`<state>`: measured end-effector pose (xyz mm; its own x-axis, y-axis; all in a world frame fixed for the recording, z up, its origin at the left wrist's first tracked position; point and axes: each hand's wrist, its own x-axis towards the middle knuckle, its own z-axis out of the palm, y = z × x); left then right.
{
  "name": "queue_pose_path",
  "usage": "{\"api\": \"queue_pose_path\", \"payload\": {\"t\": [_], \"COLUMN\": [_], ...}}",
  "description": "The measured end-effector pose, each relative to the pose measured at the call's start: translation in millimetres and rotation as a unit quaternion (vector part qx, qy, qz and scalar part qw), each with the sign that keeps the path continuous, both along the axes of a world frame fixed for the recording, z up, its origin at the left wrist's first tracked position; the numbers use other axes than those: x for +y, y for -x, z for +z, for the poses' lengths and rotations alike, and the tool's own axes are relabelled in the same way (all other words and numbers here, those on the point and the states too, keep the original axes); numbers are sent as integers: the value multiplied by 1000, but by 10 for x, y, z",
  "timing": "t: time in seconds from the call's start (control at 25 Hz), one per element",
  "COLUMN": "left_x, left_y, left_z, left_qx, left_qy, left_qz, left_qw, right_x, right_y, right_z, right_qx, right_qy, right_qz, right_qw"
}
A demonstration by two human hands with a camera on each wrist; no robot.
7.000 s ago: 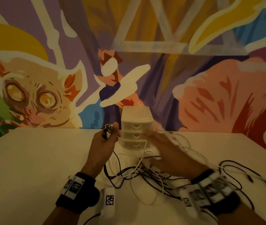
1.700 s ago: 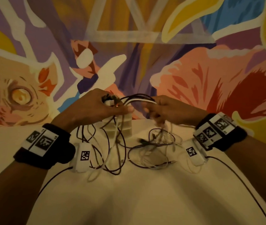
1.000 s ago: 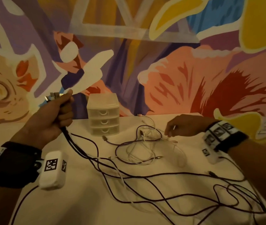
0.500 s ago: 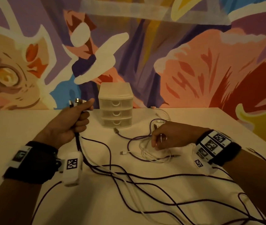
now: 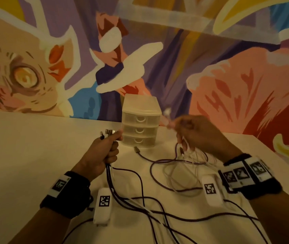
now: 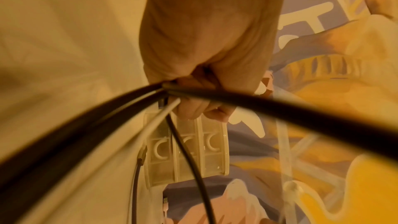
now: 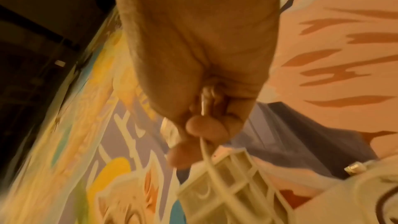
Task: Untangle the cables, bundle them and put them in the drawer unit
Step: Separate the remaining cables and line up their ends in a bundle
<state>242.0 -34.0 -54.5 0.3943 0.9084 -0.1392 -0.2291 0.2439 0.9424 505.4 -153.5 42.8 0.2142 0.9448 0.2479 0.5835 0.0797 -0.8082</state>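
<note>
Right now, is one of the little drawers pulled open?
No, all three drawers of the drawer unit sit flush and closed in the head view, with no cable inside them.

One translucent cream plastic drawer unit [image 5: 141, 123] is standing at the back of one pale table [image 5: 25, 147], showing three drawers stacked one above another. Two bare hands are showing, one left hand [image 5: 103, 152] and one right hand [image 5: 198, 136]. Two black wrist straps and two white tagged camera pods [image 5: 103, 206] are riding on the wrists. Dark purple cables [image 5: 140, 175] and thin white cables [image 5: 172, 176] are overlapping too much for a sure count; several of each.
</note>
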Motion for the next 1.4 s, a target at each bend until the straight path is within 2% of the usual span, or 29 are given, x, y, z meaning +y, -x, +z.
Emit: {"api": "queue_pose_path", "payload": {"t": [0.08,0.16,0.24,0.32,0.44,0.6,0.68,0.76,0.84,0.96,1.04,1.2,1.24,1.32,1.36,1.4], "left_x": [-28,-94,-156,-182,-197,-304,-344,-332,-261,-139,-103,-135,-129,-90,-63,-38], "left_y": [-11,-35,-39,-52,-98,-164,-195,-195,-158,-62,-3,22,10,12,24,43], "left_z": [15,22,19,4,-2,-16,-38,-32,-31,-36,-22,-9,-5,-32,-51,-70], "left_qx": [-34,-88,-153,-172,-134,4,34,24,-20,-80,-103,-123,-127,-145,-161,-179], "left_qy": [9,40,78,93,55,-93,-122,-119,-102,-54,-26,-23,-23,-5,8,21], "left_qz": [10,3,-14,-37,-61,-61,-52,-31,14,98,146,186,186,189,191,190], "left_qw": [999,995,985,980,988,994,991,992,995,991,984,975,974,971,968,965], "right_x": [-34,-55,-75,-69,0,3,-23,-42,-74,-218,-317,-380,-370,-351,-340,-321], "right_y": [131,341,577,754,845,830,834,833,819,647,453,141,88,46,83,138], "right_z": [-175,-370,-517,-635,-758,-819,-850,-882,-879,-684,-504,-417,-442,-461,-472,-522], "right_qx": [24,144,259,304,289,270,272,256,221,148,121,30,64,203,229,199], "right_qy": [62,90,114,119,107,89,83,98,126,194,202,103,56,0,4,25], "right_qz": [28,58,97,111,113,95,95,98,123,223,253,139,96,58,73,89], "right_qw": [997,984,954,939,945,954,954,957,959,944,938,984,992,978,971,976]}}
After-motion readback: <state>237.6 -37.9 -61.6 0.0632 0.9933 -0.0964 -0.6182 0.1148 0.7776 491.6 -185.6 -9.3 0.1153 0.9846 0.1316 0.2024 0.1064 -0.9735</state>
